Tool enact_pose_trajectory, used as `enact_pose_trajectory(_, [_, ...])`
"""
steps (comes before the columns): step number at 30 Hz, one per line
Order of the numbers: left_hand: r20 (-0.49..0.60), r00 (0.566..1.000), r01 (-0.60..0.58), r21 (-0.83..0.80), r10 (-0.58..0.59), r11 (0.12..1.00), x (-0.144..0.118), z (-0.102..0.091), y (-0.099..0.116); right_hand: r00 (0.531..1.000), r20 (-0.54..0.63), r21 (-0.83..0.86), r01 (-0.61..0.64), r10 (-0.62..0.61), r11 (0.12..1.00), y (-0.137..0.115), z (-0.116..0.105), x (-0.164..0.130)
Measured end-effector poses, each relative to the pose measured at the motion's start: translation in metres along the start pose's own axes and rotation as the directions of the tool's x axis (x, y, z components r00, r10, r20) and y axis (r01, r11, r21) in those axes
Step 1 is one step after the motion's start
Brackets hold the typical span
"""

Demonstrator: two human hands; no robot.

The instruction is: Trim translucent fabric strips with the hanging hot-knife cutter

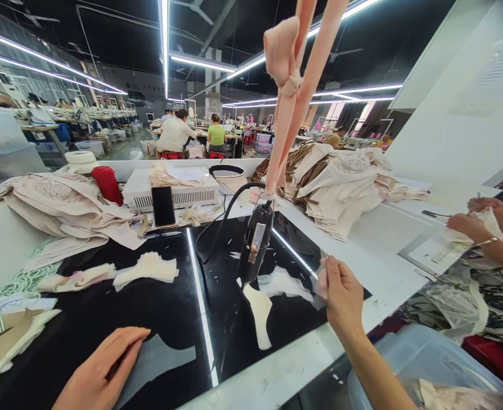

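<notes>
At the lower left, my left hand has its fingers pressed together at the upper left edge of a translucent, curved-cut sheet piece. My right hand pinches a small clear film piece over the right edge of the black work surface. Between my hands a black hand-held electric tool hangs from a knotted peach fabric strap. Just below its tip lies a cream curved fabric piece. White translucent cut pieces lie behind that, nearer my right hand.
Cream pieces are stacked at left, beside pale green cord. Behind stand a phone, a white vented box and garment piles. A co-worker's hands handle fabric at right, above a plastic bin.
</notes>
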State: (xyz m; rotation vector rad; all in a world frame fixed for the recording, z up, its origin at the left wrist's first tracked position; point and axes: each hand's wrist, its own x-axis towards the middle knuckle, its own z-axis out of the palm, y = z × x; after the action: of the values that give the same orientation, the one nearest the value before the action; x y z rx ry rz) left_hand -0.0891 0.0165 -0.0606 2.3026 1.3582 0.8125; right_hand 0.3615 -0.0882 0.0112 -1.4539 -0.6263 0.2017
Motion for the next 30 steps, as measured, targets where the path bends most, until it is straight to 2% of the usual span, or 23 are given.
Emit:
enact_pose_trajectory(3, [-0.022,1.000,0.001,-0.051,-0.002,0.999,0.001,-0.002,0.010,0.991,0.126,0.002,-0.047,0.047,0.999,-0.015,0.008,-0.030])
enact_pose_trajectory(5, [-0.007,0.999,0.038,-0.113,-0.039,0.993,0.000,-0.005,0.029,0.959,0.266,-0.028,-0.091,0.095,0.995,-0.026,0.018,-0.058])
enact_pose_trajectory(7, [0.050,0.998,0.052,-0.237,-0.041,0.970,-0.003,-0.008,0.056,0.862,0.481,-0.112,-0.122,0.161,0.986,-0.035,0.031,-0.088])
enact_pose_trajectory(8, [0.102,0.992,0.095,-0.294,-0.068,0.951,-0.004,-0.009,0.071,0.800,0.570,-0.140,-0.133,0.190,0.981,-0.039,0.038,-0.103])
enact_pose_trajectory(10, [0.277,0.958,0.191,-0.420,-0.075,0.887,-0.007,-0.008,0.100,0.676,0.701,-0.171,-0.151,0.227,0.974,-0.043,0.053,-0.130])
enact_pose_trajectory(12, [0.375,0.923,0.305,-0.580,-0.085,0.756,-0.009,-0.004,0.122,0.577,0.779,-0.177,-0.174,0.246,0.969,-0.045,0.066,-0.150])
enact_pose_trajectory(14, [0.438,0.895,0.403,-0.716,-0.084,0.570,-0.012,0.002,0.133,0.512,0.820,-0.177,-0.200,0.257,0.964,-0.045,0.077,-0.164])
enact_pose_trajectory(16, [0.490,0.866,0.484,-0.767,-0.102,0.422,-0.016,0.007,0.135,0.460,0.848,-0.177,-0.224,0.264,0.958,-0.044,0.085,-0.173])
enact_pose_trajectory(18, [0.521,0.838,0.542,-0.764,-0.160,0.350,-0.020,0.010,0.132,0.406,0.870,-0.185,-0.257,0.280,0.949,-0.044,0.089,-0.177])
enact_pose_trajectory(21, [0.513,0.822,0.570,-0.756,-0.247,0.324,-0.023,0.008,0.125,0.335,0.884,-0.218,-0.323,0.327,0.921,-0.042,0.088,-0.177])
enact_pose_trajectory(25, [0.473,0.820,0.562,-0.773,-0.322,0.295,-0.022,-0.004,0.116,0.299,0.884,-0.233,-0.383,0.359,0.894,-0.035,0.079,-0.169])
enact_pose_trajectory(30, [0.467,0.787,0.587,-0.767,-0.402,0.258,-0.025,-0.017,0.112,0.225,0.876,-0.333,-0.359,0.427,0.872,-0.028,0.071,-0.157])
